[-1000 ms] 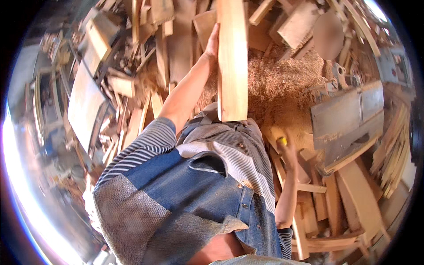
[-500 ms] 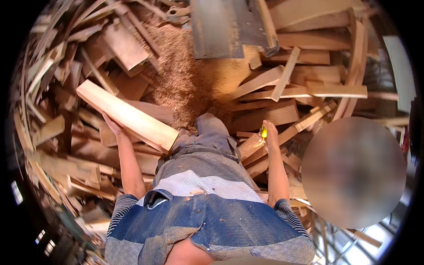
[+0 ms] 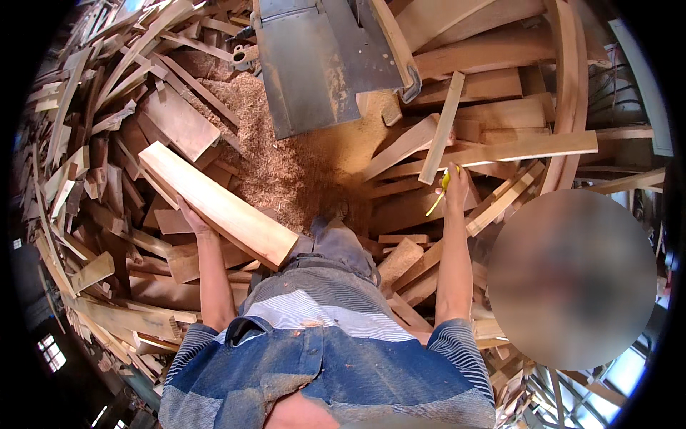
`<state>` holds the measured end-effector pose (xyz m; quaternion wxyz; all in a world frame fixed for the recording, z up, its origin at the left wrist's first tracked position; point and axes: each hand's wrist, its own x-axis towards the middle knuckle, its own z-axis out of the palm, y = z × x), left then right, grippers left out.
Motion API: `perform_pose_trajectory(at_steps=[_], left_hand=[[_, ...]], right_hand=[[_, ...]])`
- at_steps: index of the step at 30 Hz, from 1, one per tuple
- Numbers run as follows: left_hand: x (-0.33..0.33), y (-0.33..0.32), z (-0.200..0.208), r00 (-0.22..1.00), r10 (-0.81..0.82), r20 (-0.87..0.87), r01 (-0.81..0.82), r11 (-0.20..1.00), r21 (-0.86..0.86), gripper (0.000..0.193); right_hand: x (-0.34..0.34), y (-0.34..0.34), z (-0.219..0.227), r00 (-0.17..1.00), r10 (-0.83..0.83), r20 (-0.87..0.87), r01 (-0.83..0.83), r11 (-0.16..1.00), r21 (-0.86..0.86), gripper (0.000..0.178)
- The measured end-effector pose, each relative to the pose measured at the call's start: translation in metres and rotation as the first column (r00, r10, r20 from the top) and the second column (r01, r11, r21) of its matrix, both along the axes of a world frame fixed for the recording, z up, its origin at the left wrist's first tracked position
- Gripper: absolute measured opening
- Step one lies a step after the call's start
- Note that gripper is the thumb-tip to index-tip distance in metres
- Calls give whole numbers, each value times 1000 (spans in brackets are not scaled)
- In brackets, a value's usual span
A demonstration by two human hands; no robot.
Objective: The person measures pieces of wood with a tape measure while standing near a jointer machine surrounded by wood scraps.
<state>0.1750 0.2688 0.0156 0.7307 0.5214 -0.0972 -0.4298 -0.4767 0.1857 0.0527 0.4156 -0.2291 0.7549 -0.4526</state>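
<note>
My left hand (image 3: 194, 218) is closed on the left edge of a thick pale wooden beam (image 3: 218, 204). The beam slants from the upper left down to my waist, and part of my fingers is hidden beneath it. On the right, my right hand (image 3: 459, 189) is closed round a yellow tape measure (image 3: 446, 179), with a short length of yellow blade hanging out. Just beyond that hand lies a narrow wooden strip (image 3: 443, 125), its lower end close to my fingers. Whether they touch it I cannot tell.
Loose offcuts (image 3: 171, 121) pile up on the left, and stacked boards (image 3: 493, 86) fill the right. Ahead stands a grey metal machine table (image 3: 307, 79) above a heap of wood shavings (image 3: 246, 107). A long board (image 3: 529, 146) lies across the right-hand stack.
My right hand has moved forward with the tape measure, up to the narrow strip's lower end. The beam stays in my left hand, and the view has shifted slightly.
</note>
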Motion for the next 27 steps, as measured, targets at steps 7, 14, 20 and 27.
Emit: perform_pose_trajectory(at_steps=[7,14,20,27], left_hand=[[-40,-8,73,1000,-5,-6,5,1000,4,72],[-75,26,86,996,-47,-80,53,995,80,67],[-79,74,87,992,62,-108,-48,991,125,63],[-51,14,65,986,-58,-159,70,995,72,58]], right_hand=[[-87,-124,-103,912,207,-355,-203,978,49,48],[-148,-175,-158,574,457,-680,-334,888,315,53],[-117,-195,-177,566,550,-614,-250,824,508,57],[-157,-174,-221,479,272,-834,-155,962,225,42]])
